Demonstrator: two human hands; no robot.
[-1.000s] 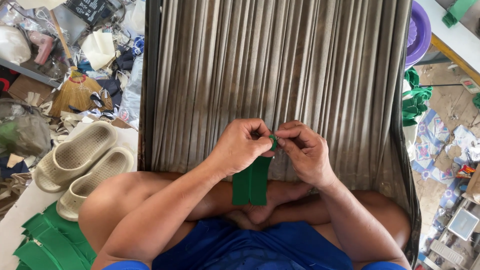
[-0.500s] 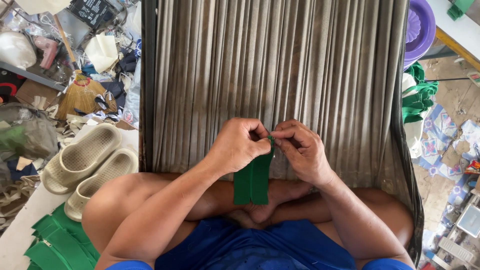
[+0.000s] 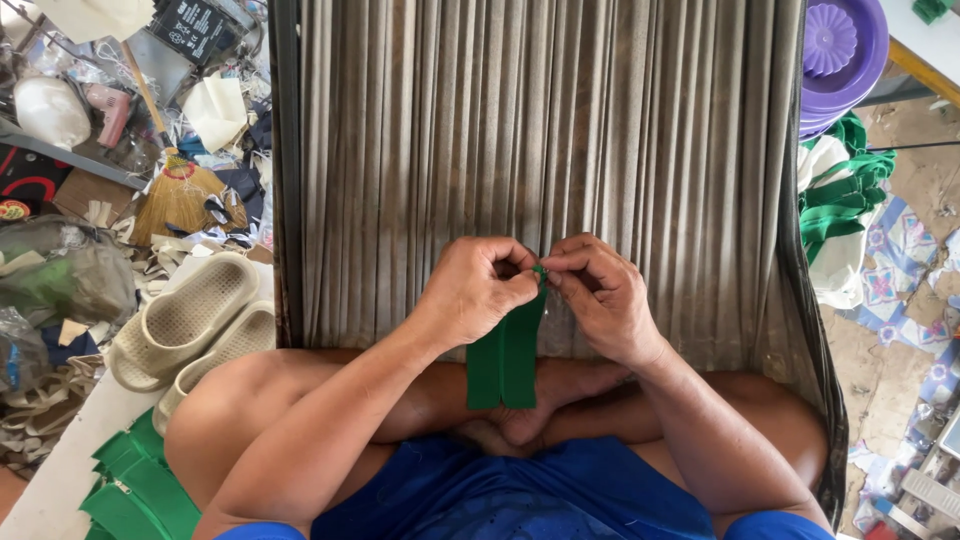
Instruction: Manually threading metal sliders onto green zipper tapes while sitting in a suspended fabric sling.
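Note:
My left hand (image 3: 478, 288) and my right hand (image 3: 603, 295) meet at the top end of a short green zipper strip (image 3: 505, 355), each pinching it between thumb and fingers. The strip hangs straight down from my fingertips in front of my crossed legs and bare foot (image 3: 545, 400). I sit cross-legged in blue shorts on a striped grey fabric cot (image 3: 540, 140) with a dark frame.
A stack of green zipper strips (image 3: 135, 485) lies by my left knee. Beige slippers (image 3: 185, 325) sit left of the cot, beyond them a small broom (image 3: 175, 190) and clutter. Purple plastic basins (image 3: 840, 55) and green-and-white cloth (image 3: 840, 200) are at right.
Both hands stay pinched on the strip's top end, with only small finger movements. The view has shifted slightly.

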